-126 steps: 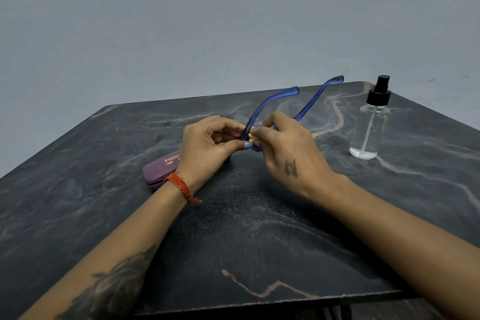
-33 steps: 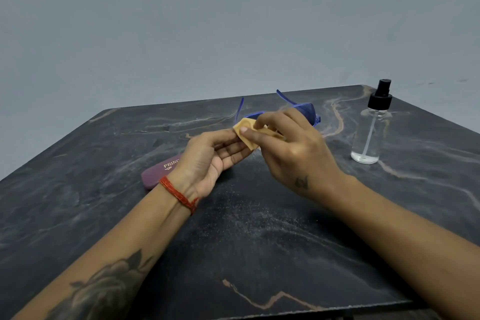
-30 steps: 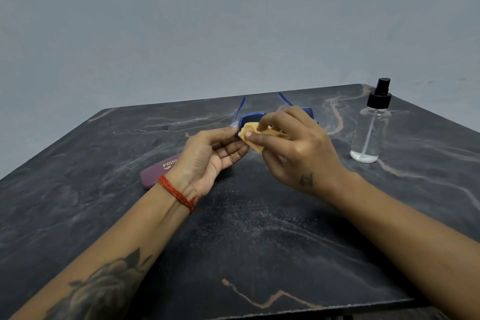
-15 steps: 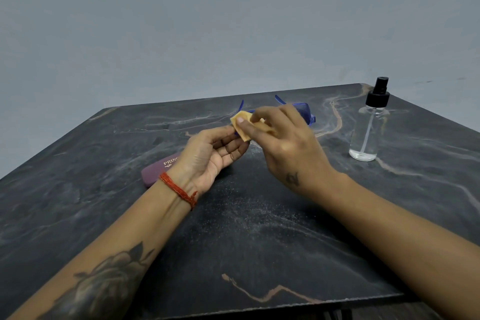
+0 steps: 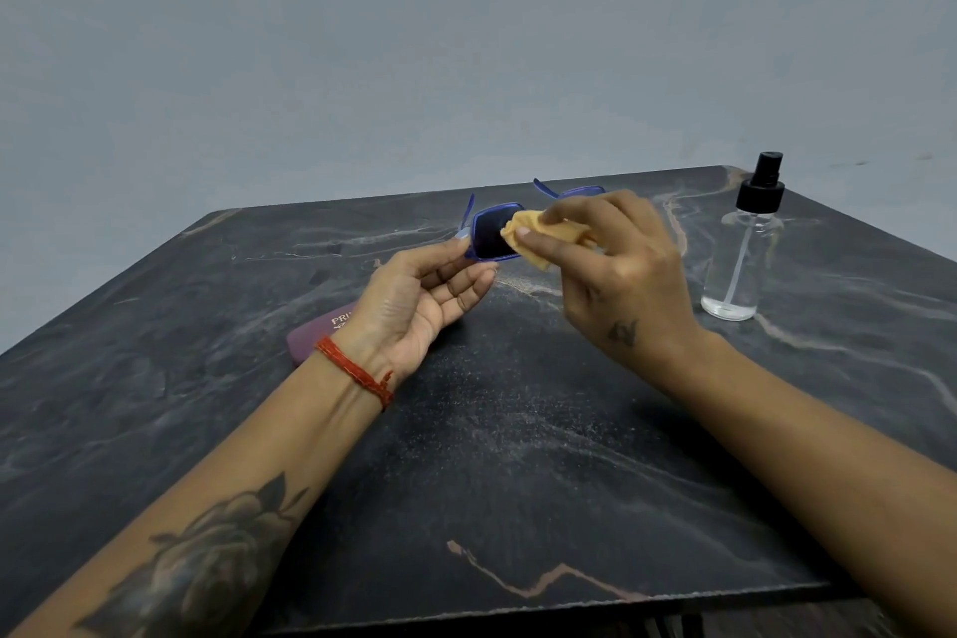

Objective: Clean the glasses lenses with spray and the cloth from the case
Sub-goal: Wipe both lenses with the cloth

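Left grip: my left hand (image 5: 414, 295) is palm-up above the worktop (image 5: 518, 456), fingers curled inward. Thumb and fingertips pinch the blue glasses (image 5: 489, 233) at the outer edge of the nearer lens frame, so this grip is closed on the frame, not flat or relaxed. The glasses are held clear of the worktop surface, lenses facing me, temples pointing away.

Right grip: my right hand (image 5: 616, 269) is knuckles-up, thumb and forefinger closed on the yellow cloth (image 5: 538, 236). The cloth is bunched and lies against the inner side of the lens my left hand holds; the lens reads dark.

Positions: the spray bottle (image 5: 743, 249) stands upright on the worktop to the right, well apart from both hands, black pump cap on, a small amount of clear liquid at the bottom. The purple case (image 5: 316, 337) lies on the worktop just behind my left wrist.

Hidden or unclear: the second lens is almost wholly behind my right hand and the cloth; only its top rim and a temple stub show. The far part of the cloth is covered by my fingers. The case is partly covered by my left wrist, its gold lettering cut off after "PRI"; I cannot tell whether it is open or closed. Whether the cloth is damp cannot be made out.
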The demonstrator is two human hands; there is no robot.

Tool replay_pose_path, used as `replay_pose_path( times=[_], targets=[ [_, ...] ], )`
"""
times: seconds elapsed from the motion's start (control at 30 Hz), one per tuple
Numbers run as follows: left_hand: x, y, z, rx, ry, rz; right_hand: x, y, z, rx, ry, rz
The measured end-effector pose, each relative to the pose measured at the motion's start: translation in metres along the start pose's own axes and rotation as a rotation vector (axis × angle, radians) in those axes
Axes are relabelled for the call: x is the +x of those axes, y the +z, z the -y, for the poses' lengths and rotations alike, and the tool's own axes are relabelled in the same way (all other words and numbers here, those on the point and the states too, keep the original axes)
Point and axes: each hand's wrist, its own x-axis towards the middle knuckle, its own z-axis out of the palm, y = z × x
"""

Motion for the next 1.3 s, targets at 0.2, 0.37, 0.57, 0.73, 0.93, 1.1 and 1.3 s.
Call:
replay_pose_path(
  times=[0.2, 0.37, 0.57, 0.73, 0.93, 1.1, 1.3],
  targets=[
    [0.000, -0.001, 0.002, 0.008, -0.008, 0.012, 0.001, 0.010, 0.015, -0.020, 0.011, 0.137],
    [-0.002, 0.001, 0.003, 0.012, 0.002, 0.014, 0.000, 0.013, 0.016, 0.030, -0.087, 0.156],
    [-0.002, 0.000, 0.001, 0.001, -0.003, 0.011, 0.001, 0.007, 0.006, 0.101, -0.085, 0.058],
    [-0.002, -0.001, -0.002, -0.026, -0.003, -0.002, -0.001, 0.003, -0.005, 0.073, -0.016, -0.019],
    [-0.002, 0.000, -0.001, -0.028, -0.014, -0.004, 0.000, 0.011, 0.009, 0.020, 0.060, 0.081],
    [-0.002, 0.001, 0.002, -0.005, -0.010, 0.019, 0.001, 0.013, 0.016, 0.000, -0.037, 0.138],
    [-0.003, 0.001, 0.001, -0.005, 0.001, 0.004, 0.000, 0.013, 0.014, 0.053, -0.085, 0.122]
  ],
)
